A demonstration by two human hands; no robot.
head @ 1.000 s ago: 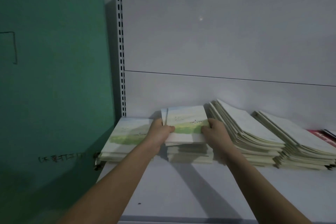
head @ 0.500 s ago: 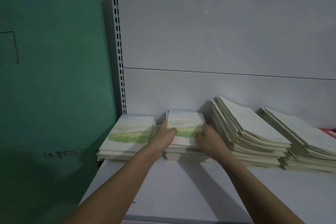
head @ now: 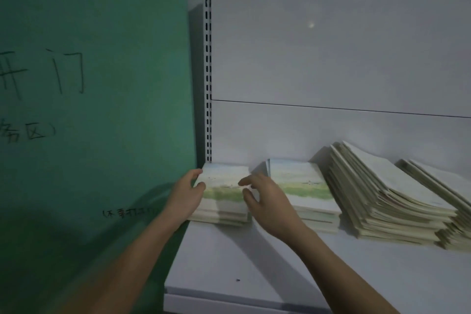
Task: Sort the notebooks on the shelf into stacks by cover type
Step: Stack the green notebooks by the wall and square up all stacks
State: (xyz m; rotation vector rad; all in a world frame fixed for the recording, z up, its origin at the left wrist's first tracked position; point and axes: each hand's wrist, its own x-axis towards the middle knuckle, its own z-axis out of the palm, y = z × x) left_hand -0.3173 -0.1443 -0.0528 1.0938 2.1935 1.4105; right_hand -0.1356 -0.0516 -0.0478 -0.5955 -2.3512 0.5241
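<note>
Landmark: the slotted upright (head: pixel 208 71), a white perforated rail that rises from the back left corner of the shelf (head: pixel 280 275).
Leftmost stack (head: pixel 224 194): a low pile of notebooks with a pale sky and green meadow cover, lying flat on the shelf right at the foot of the upright.
Left hand (head: pixel 187 195): set against the left edge of that pile, on the side away from the other piles; thumb on the top cover's near left corner, fingers curled round the side, so it grips the pile's edge.
Right hand (head: pixel 265 201): at the pile's right edge, fingers spread and only loosely bent. The fingertips look to be just touching the top cover, but blur makes contact hard to judge; it clasps nothing.
Second stack (head: pixel 303 186): same meadow cover, next along from the upright, just beside the first pile with a narrow gap that the right hand partly covers.
Third stack (head: pixel 387 191): taller, plain cream covers, slumped so its upper books slide away from the upright; it leans close against the second stack.
Fourth stack (head: pixel 446 186): also cream, farthest from the upright, cut by the frame edge.
Green panel (head: pixel 96 84): stands on the far side of the upright from the shelf, bearing handwritten dark characters.
</note>
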